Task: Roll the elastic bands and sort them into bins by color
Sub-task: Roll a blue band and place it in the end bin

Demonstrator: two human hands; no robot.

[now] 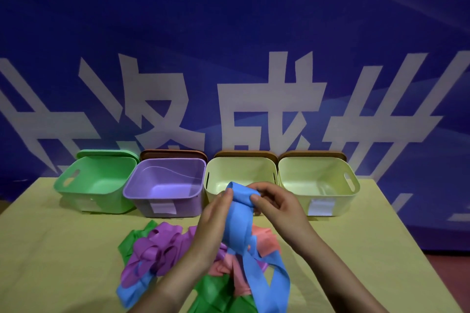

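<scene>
A blue elastic band is lifted above the table, its upper end curled into a small roll. My left hand pinches that end from the left and my right hand pinches it from the right. The band's long tail hangs down to the table's near edge. Under my hands lies a tangled pile of bands: purple, green, pink and another blue one. Behind stand several open bins: green, purple, and two pale yellow.
The yellow-green table ends at its right edge near a dark red floor. Lids lean behind the bins against a blue banner with large white characters. The purple and right-hand yellow bins carry white labels.
</scene>
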